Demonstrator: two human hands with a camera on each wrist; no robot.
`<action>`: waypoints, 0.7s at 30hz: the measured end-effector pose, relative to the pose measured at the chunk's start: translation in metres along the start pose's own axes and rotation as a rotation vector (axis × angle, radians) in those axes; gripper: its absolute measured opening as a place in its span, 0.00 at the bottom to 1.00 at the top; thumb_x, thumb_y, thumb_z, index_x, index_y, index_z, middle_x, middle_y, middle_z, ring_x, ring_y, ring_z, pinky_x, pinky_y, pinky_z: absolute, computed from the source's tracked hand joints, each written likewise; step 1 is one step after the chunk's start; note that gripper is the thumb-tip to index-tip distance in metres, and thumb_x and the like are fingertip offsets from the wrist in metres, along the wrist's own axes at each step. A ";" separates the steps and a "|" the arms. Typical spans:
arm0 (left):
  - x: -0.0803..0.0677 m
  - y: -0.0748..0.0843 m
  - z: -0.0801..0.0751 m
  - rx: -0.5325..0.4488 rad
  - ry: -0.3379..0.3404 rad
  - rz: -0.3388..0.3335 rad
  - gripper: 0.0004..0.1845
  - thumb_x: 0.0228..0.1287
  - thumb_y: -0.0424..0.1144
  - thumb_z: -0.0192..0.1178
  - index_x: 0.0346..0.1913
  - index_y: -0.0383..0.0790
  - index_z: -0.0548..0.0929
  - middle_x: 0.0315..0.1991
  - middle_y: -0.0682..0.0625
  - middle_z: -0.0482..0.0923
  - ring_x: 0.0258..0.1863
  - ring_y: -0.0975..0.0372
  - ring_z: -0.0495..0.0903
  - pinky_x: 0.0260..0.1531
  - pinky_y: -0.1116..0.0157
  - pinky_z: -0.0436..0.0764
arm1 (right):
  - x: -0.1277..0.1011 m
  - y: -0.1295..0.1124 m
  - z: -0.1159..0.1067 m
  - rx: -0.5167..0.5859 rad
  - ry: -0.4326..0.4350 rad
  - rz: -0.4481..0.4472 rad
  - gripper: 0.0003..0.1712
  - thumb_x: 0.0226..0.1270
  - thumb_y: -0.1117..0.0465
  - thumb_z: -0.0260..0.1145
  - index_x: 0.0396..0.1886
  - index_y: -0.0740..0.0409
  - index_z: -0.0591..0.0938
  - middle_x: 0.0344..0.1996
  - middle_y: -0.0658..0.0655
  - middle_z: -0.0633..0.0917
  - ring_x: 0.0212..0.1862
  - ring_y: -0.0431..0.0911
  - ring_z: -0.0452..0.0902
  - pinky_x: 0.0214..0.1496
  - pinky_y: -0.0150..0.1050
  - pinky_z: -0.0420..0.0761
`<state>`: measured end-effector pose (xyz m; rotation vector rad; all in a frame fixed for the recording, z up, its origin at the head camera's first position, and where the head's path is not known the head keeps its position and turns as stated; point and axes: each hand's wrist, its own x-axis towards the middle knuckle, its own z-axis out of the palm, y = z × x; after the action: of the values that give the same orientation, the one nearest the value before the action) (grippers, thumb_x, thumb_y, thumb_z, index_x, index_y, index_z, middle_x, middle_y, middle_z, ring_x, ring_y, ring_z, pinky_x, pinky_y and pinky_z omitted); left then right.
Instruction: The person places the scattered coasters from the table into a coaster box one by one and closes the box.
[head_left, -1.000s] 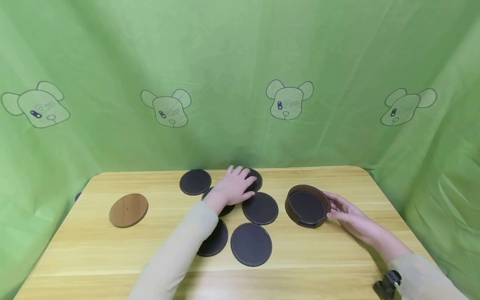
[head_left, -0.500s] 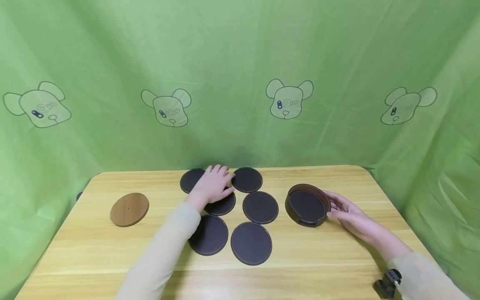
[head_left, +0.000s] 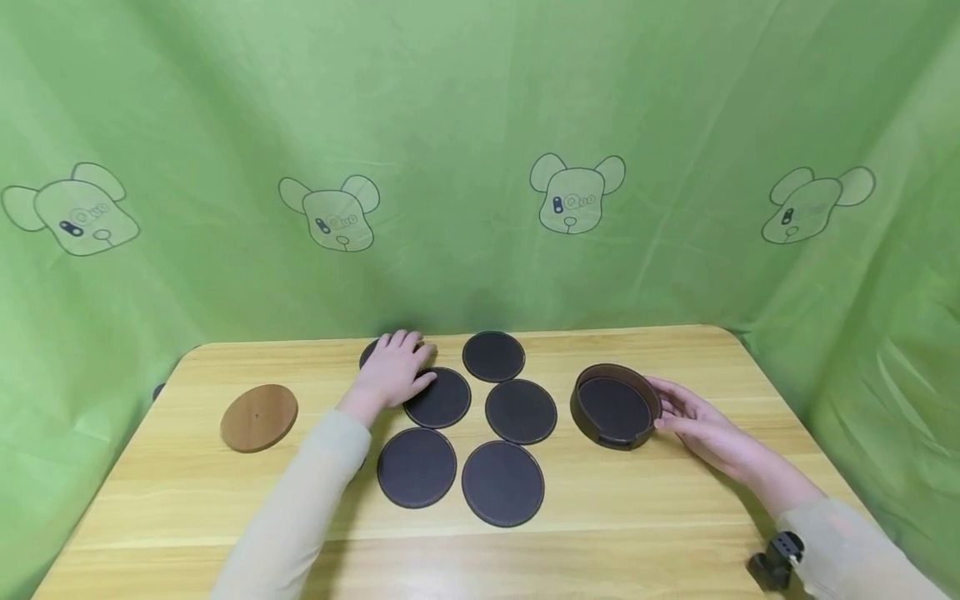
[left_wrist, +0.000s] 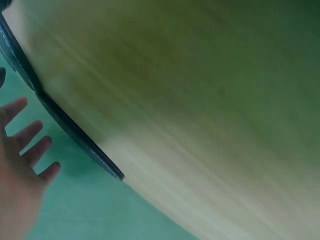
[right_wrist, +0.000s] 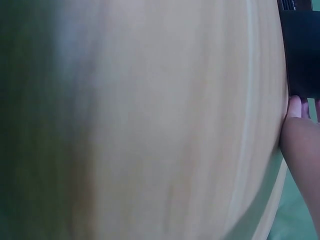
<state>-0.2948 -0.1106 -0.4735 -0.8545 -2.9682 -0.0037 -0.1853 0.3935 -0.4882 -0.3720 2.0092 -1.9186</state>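
Coasters: the far-left dark coaster (head_left: 369, 353) is mostly covered by the left hand (head_left: 396, 369), which lies flat on it with fingers straight and slightly spread, nothing gripped. The thumb side of that hand reaches onto the edge of the middle-left coaster (head_left: 440, 400) just beside it. In the left wrist view the spread fingers (left_wrist: 30, 136) are seen relaxed, next to a dark edge; the rest is blurred.

Outward from the left hand, four more dark coasters are laid flat on the tabletop (head_left: 675, 500): far-right coaster (head_left: 493, 356), middle-right coaster (head_left: 521, 412), near-left coaster (head_left: 417, 467), near-right coaster (head_left: 502, 484). All six are arranged in two columns, close together, none stacked.

The right hand (head_left: 693, 421) is held against the right side of the round brown holder (head_left: 615, 406), fingers loosely extended along its wall, touching but not wrapped round it. The holder is tilted toward the camera, a dark disc visible inside. The holder is set just right of the coaster group, well apart from the left hand.

A wooden disc (head_left: 258, 417) is lying flat near the left side of the tabletop, apart from everything else. Green printed cloth (head_left: 480, 125) is hung behind.
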 end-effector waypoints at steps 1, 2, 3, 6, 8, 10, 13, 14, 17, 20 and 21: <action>-0.001 -0.002 0.000 -0.005 0.007 -0.003 0.27 0.80 0.56 0.56 0.71 0.45 0.77 0.73 0.37 0.71 0.74 0.43 0.68 0.75 0.41 0.65 | 0.000 0.000 0.000 0.001 0.001 0.001 0.35 0.79 0.73 0.55 0.82 0.58 0.59 0.67 0.40 0.77 0.65 0.30 0.76 0.64 0.22 0.75; -0.002 -0.004 0.001 -0.009 0.016 -0.006 0.27 0.80 0.56 0.56 0.71 0.45 0.77 0.72 0.37 0.71 0.74 0.42 0.68 0.75 0.41 0.65 | 0.000 0.000 0.000 0.003 0.003 0.002 0.35 0.79 0.74 0.55 0.82 0.58 0.60 0.67 0.40 0.77 0.65 0.29 0.76 0.64 0.22 0.75; -0.003 -0.006 0.001 -0.011 0.019 -0.009 0.27 0.80 0.56 0.56 0.71 0.45 0.77 0.72 0.37 0.71 0.74 0.42 0.68 0.75 0.41 0.66 | 0.000 0.000 -0.001 0.004 0.003 0.001 0.35 0.79 0.74 0.55 0.82 0.57 0.60 0.67 0.40 0.77 0.65 0.29 0.76 0.64 0.22 0.75; -0.005 -0.011 0.002 -0.014 0.017 -0.025 0.27 0.80 0.56 0.56 0.72 0.45 0.77 0.72 0.36 0.70 0.74 0.42 0.67 0.74 0.41 0.65 | 0.000 0.000 -0.001 0.007 0.002 -0.005 0.34 0.79 0.74 0.55 0.80 0.52 0.63 0.67 0.39 0.77 0.65 0.29 0.76 0.64 0.21 0.75; -0.007 -0.014 0.002 -0.013 0.016 -0.039 0.28 0.80 0.56 0.56 0.73 0.44 0.76 0.73 0.36 0.70 0.74 0.41 0.67 0.74 0.41 0.66 | 0.000 0.001 -0.001 0.012 -0.003 -0.012 0.34 0.79 0.74 0.55 0.79 0.50 0.64 0.67 0.39 0.77 0.65 0.29 0.76 0.64 0.21 0.75; -0.007 -0.017 0.002 -0.016 0.021 -0.053 0.29 0.79 0.56 0.56 0.73 0.43 0.76 0.72 0.35 0.71 0.74 0.41 0.67 0.73 0.41 0.66 | 0.000 0.001 -0.001 0.013 -0.002 -0.014 0.33 0.79 0.74 0.54 0.79 0.50 0.65 0.67 0.39 0.77 0.65 0.29 0.76 0.63 0.22 0.76; -0.007 -0.020 0.004 -0.031 0.029 -0.073 0.30 0.79 0.56 0.56 0.74 0.43 0.75 0.72 0.35 0.71 0.74 0.40 0.67 0.73 0.40 0.66 | 0.000 0.000 -0.001 0.005 0.003 -0.005 0.34 0.79 0.74 0.55 0.80 0.53 0.63 0.67 0.39 0.77 0.65 0.29 0.76 0.63 0.22 0.76; -0.006 -0.021 0.005 -0.033 0.034 -0.075 0.30 0.79 0.56 0.56 0.74 0.42 0.75 0.72 0.35 0.71 0.74 0.40 0.67 0.73 0.40 0.67 | 0.000 0.000 -0.001 0.001 0.004 0.000 0.34 0.79 0.73 0.55 0.81 0.55 0.61 0.67 0.39 0.77 0.65 0.29 0.76 0.64 0.22 0.76; -0.004 -0.025 0.009 -0.038 0.033 -0.082 0.31 0.80 0.57 0.55 0.74 0.42 0.75 0.73 0.34 0.71 0.74 0.39 0.67 0.73 0.40 0.67 | 0.000 0.000 0.000 -0.008 0.008 0.008 0.36 0.79 0.73 0.55 0.82 0.59 0.59 0.67 0.40 0.76 0.65 0.29 0.76 0.64 0.22 0.75; -0.003 -0.026 0.010 -0.037 0.017 -0.094 0.32 0.79 0.57 0.55 0.75 0.41 0.74 0.73 0.34 0.70 0.74 0.38 0.67 0.73 0.39 0.67 | 0.000 0.000 0.000 -0.007 0.004 0.002 0.36 0.79 0.73 0.55 0.82 0.59 0.59 0.67 0.40 0.76 0.65 0.29 0.76 0.64 0.22 0.75; -0.003 -0.026 0.010 -0.039 0.008 -0.101 0.32 0.79 0.57 0.55 0.76 0.41 0.73 0.73 0.34 0.69 0.74 0.38 0.66 0.73 0.39 0.67 | 0.000 0.000 0.000 -0.006 0.004 0.001 0.35 0.79 0.73 0.55 0.82 0.58 0.60 0.67 0.40 0.76 0.65 0.29 0.76 0.64 0.22 0.75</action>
<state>-0.3067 -0.1343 -0.4830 -0.7058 -3.0097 -0.0694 -0.1851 0.3937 -0.4885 -0.3688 2.0180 -1.9150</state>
